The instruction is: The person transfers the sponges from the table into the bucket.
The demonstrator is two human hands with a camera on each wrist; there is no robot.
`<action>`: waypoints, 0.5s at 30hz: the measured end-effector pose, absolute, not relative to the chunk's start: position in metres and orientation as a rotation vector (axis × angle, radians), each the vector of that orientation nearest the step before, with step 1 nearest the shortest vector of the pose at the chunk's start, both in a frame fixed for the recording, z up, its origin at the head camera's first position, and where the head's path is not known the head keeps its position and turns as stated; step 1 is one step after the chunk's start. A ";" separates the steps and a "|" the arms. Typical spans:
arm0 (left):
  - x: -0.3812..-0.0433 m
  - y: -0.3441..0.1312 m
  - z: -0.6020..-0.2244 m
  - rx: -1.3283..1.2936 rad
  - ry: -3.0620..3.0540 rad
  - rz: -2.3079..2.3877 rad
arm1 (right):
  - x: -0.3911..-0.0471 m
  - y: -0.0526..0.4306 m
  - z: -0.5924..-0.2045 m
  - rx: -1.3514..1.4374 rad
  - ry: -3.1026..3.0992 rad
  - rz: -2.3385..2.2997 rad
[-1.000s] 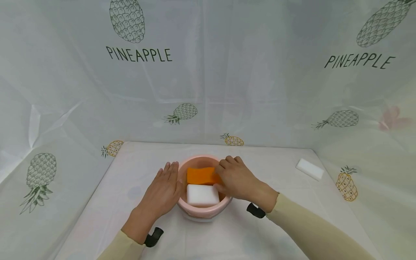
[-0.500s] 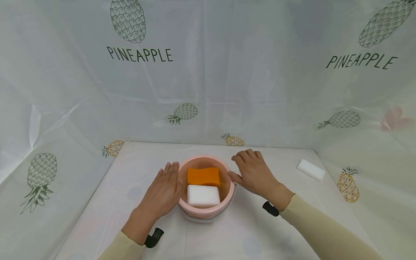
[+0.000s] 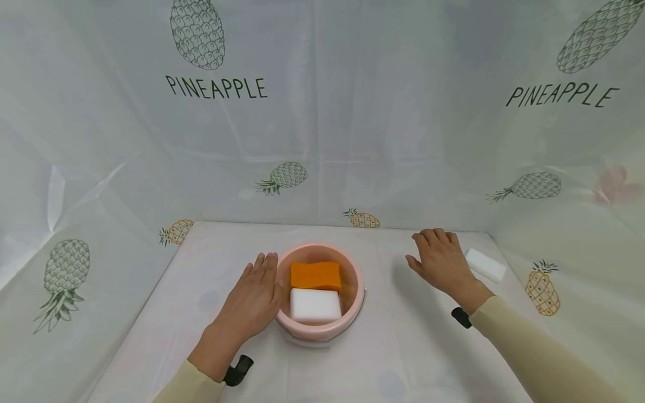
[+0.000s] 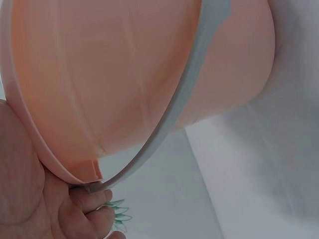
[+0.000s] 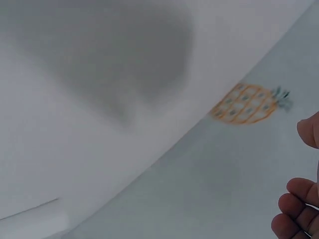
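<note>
A pink bucket (image 3: 354,277) stands upright in the middle of the table, its grey handle (image 4: 174,107) hanging down the side. Inside it lie an orange sponge (image 3: 315,275) and, nearer to me, a white sponge (image 3: 315,305). My left hand (image 3: 252,299) rests against the left of the bucket's rim with its fingers straight; in the left wrist view the palm touches the rim. Out to the right, my right hand (image 3: 443,266) hovers above the table with loosely bent fingers, holding nothing. Just beyond it lies a white block (image 3: 486,265), probably another sponge.
White cloth covers the table (image 3: 393,336). Behind and at both sides hangs a pale curtain (image 3: 383,123) printed with pineapples. A black wrist strap (image 3: 239,370) shows on my left arm.
My right hand has left the bucket's right rim and moved rightward to beside the white block. The left hand stays at the rim, and both sponges lie where they were.
</note>
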State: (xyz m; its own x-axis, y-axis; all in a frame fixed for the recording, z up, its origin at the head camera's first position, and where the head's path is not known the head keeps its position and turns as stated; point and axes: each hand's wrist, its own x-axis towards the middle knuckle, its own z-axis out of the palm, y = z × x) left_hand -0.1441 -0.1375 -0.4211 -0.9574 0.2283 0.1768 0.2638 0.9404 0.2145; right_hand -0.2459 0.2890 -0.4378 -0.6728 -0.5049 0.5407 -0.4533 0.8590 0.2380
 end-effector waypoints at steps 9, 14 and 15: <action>-0.144 -0.134 -0.416 -0.353 -2.956 -0.220 | -0.249 0.357 -0.447 0.502 -2.634 -0.217; -0.142 -0.136 -0.415 -0.349 -2.950 -0.186 | -0.250 0.384 -0.451 0.393 -2.741 -0.218; -0.142 -0.136 -0.416 -0.348 -2.949 -0.183 | -0.250 0.389 -0.453 0.378 -2.756 -0.218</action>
